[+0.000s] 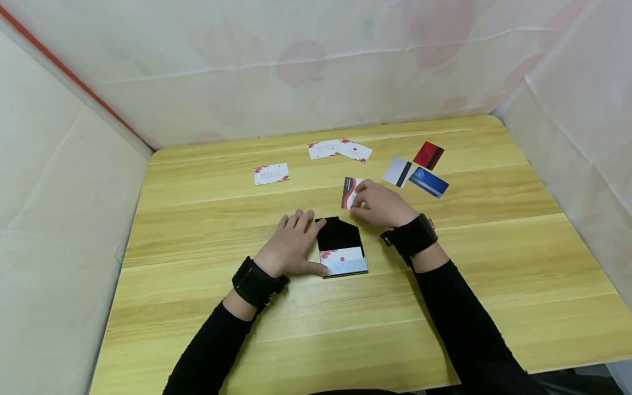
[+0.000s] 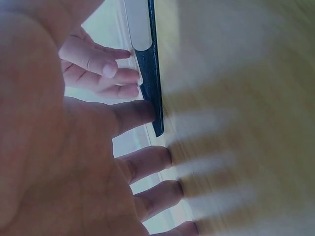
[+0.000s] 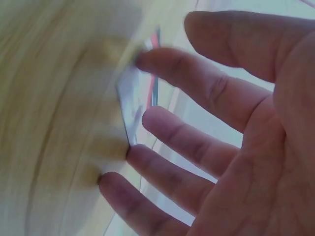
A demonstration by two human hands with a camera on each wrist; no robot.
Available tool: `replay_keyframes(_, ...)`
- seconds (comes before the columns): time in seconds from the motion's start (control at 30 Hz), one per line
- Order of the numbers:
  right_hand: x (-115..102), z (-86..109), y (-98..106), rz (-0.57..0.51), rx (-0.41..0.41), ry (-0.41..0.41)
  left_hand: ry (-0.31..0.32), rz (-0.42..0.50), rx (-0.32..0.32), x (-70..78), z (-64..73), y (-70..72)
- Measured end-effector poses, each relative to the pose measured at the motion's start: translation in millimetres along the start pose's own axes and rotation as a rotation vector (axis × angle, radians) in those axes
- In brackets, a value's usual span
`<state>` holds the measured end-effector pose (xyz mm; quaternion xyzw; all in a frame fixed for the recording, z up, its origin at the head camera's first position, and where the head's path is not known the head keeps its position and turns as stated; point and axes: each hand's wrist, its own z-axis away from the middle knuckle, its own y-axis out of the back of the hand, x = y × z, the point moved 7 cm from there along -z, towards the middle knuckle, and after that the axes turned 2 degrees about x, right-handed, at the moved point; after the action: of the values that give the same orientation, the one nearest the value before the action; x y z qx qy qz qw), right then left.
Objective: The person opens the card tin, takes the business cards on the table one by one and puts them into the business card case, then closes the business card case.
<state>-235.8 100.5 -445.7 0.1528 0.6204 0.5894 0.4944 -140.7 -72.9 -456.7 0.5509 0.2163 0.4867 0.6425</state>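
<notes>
A black card case [image 1: 338,233] lies opened out on the table, with a white floral card [image 1: 351,255] showing in its lower half. My left hand [image 1: 288,247] is spread at its left side, thumb at the lower left corner and index finger by the upper left edge. In the left wrist view those fingers reach down past the dark case edge [image 2: 150,69]. Farther up, my right hand [image 1: 382,206] touches a white card with a red and dark wavy band [image 1: 348,192]. The right wrist view has its fingertips on that card [image 3: 130,105], thumb held apart.
Toward the back lie floral white cards, one [image 1: 271,174] alone and two overlapping [image 1: 323,148]. Right of my right hand are a silver card [image 1: 396,171], a red card [image 1: 427,155] and a blue card [image 1: 428,182]. Pale fabric walls [image 1: 296,71] border the table.
</notes>
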Motion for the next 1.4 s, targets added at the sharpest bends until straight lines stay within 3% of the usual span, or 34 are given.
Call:
replay_keyframes(0.27, 16, 0.6, 7, 0.006, 0.05, -0.101, 0.0, 0.007, 0.004, -0.1, -0.4, -0.2)
replay_keyframes(0.5, 21, -3.4, 2, 0.008, 0.005, -0.126, -0.005, 0.002, 0.004, 0.9, -0.3, 1.1)
replay_keyframes(0.67, 28, -2.9, 3, -0.013, 0.037, -0.173, -0.006, 0.002, 0.002, 1.7, -0.2, 1.8)
replay_keyframes(1.03, 39, 1.9, 3, -0.049, 0.029, -0.245, -0.007, 0.013, 0.002, 1.6, 0.8, 0.8)
replay_keyframes(1.23, 30, 3.4, 18, -0.017, 0.165, -0.15, -0.008, 0.015, -0.002, 1.7, 1.3, 1.5)
replay_keyframes(1.4, 12, 9.0, 37, -0.153, 0.329, 0.025, -0.009, 0.017, -0.003, 1.7, 1.2, 2.9)
